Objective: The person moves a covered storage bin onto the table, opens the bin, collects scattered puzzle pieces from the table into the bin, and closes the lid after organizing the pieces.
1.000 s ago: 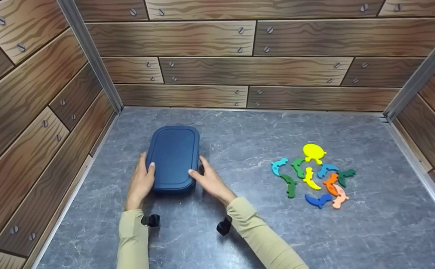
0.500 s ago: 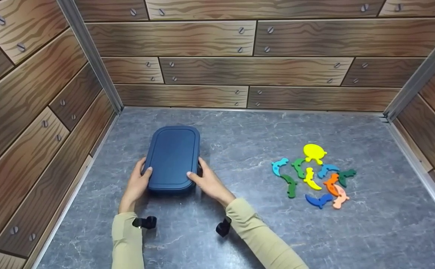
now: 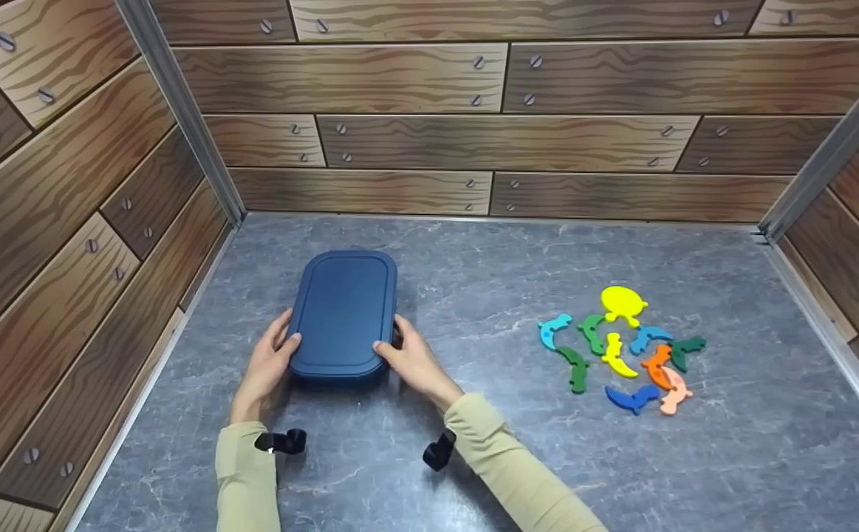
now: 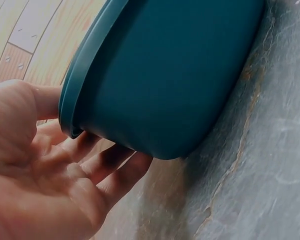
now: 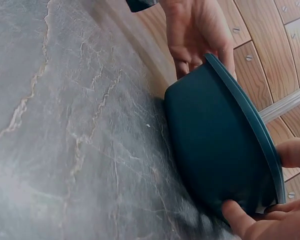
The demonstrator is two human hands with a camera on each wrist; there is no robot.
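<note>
Blue box [image 4: 165, 75] is on the left part of the desk [image 3: 473, 281], with its long sides going from near to far. Its blue lid [image 3: 346, 310] is on. Two hands have the near end of the box between them. The left hand [image 3: 270, 362] is bent around the left side, with its thumb at the edge of the lid and its fingers against the side, under the rim. The right hand [image 3: 416, 360] does the same on the right side. Both hands are only partly open, just wide enough to hold the box. I cannot tell if the whole bottom of the box touches the desk.

I think the step right now is getting a good hold on the box from both sides. To move it, both hands would need to squeeze evenly and go together, so it does not tip. To take off the lid, the thumbs would need to push up under the rim.

Well to the right is a bunch of bright animal toys. The big yellow toy [image 3: 623, 303] is the farthest one, and the peach toy [image 3: 674, 391] is at the near side. No hand touches them
</note>
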